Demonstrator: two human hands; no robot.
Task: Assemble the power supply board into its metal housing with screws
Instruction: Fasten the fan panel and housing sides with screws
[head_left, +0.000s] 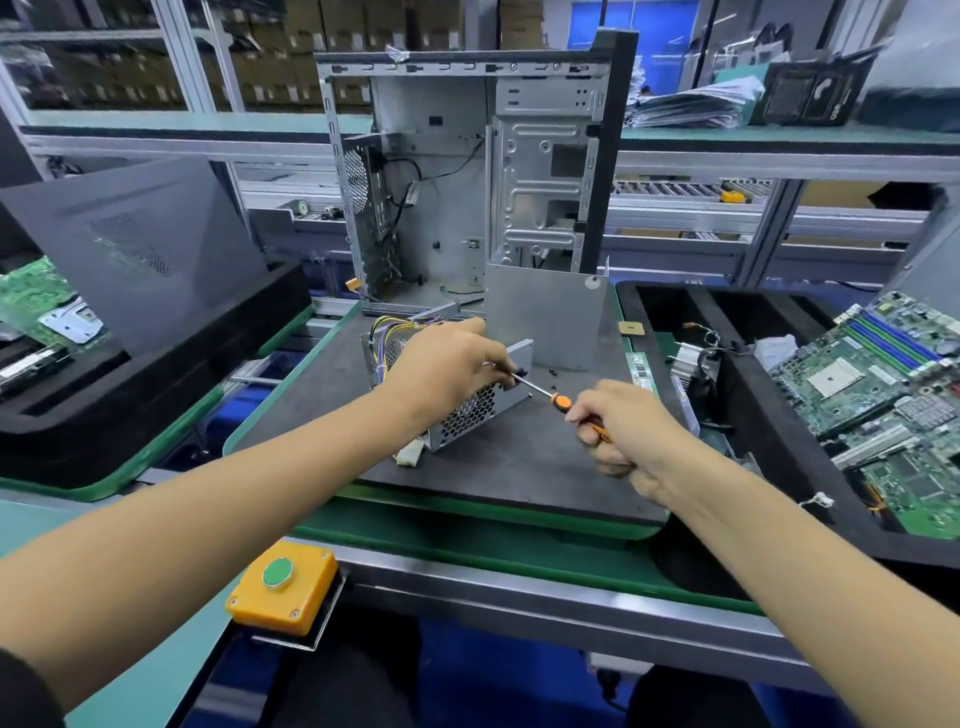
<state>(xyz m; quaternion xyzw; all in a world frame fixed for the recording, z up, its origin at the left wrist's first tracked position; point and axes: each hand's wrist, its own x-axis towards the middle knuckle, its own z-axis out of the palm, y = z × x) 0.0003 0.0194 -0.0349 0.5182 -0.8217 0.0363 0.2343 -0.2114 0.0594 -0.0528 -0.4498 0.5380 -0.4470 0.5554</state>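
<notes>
Head view: I see the power supply housing (470, 410) mid-tabletop (519, 467), my left hand (447, 364) pinching the screwdriver (558, 399) tip against it, my right hand (618, 431) gripping the handle at 4 o'clock. A slipping tip could drop the screw among loose screws (551, 371) at 2 o'clock.

Orange-and-black screwdriver (563, 402), silver honeycomb-perforated housing (470, 415), seemingly yellow-purple wires (387, 338), dark grey mat (519, 457)
</notes>
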